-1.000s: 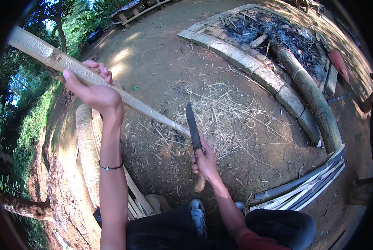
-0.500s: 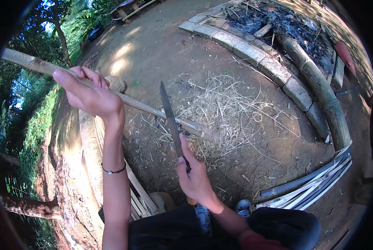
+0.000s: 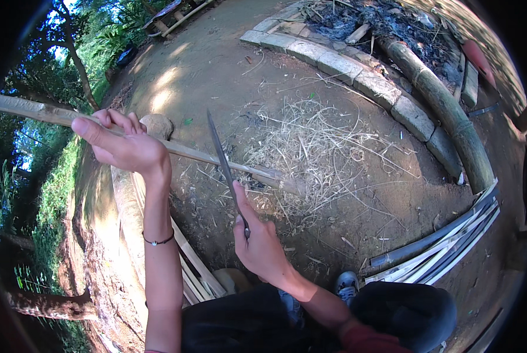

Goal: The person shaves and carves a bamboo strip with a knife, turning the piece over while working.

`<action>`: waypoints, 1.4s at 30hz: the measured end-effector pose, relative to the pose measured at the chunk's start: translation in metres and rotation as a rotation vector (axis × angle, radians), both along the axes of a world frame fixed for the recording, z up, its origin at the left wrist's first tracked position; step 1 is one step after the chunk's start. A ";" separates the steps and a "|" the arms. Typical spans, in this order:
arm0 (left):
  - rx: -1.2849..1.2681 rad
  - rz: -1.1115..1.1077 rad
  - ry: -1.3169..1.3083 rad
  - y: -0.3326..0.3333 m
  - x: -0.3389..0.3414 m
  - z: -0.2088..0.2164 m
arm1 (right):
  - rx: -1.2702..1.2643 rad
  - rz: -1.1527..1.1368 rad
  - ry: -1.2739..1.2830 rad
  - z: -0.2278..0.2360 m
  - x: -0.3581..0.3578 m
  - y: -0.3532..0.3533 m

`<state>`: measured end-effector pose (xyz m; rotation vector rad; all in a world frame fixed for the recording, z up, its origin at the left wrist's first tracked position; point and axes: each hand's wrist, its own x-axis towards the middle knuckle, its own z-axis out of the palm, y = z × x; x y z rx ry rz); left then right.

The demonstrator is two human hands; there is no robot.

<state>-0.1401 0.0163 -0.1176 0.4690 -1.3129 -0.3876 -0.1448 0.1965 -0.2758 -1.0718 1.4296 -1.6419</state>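
- Head view: the left hand (image 3: 127,147) cradles a split-bamboo strip (image 3: 193,152) between thumb and curled fingers, the strip slanting down to that hand's right.
- The right hand (image 3: 263,250) is closed around a long-bladed knife (image 3: 219,150), its blade crossing the strip — contact cannot be told.
- Sound knife work likely calls for a steady strip — and a shallow edge, directed away from the left hand.

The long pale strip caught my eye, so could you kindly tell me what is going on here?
A person's left hand holds a long pale strip, and the right hand holds a knife. In the picture the knife crosses the strip; whether they touch, I cannot tell. Thin shavings lie scattered on the ground.
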 end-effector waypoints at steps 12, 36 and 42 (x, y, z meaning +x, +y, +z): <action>-0.006 -0.058 -0.013 0.008 0.010 -0.004 | -0.034 -0.046 -0.034 -0.007 -0.006 -0.007; 0.174 0.044 -0.084 0.009 0.034 -0.004 | 0.027 -0.006 -0.113 -0.020 -0.005 -0.014; 0.115 -0.025 -0.112 0.020 0.029 -0.004 | 0.038 -0.029 -0.056 -0.047 0.006 -0.015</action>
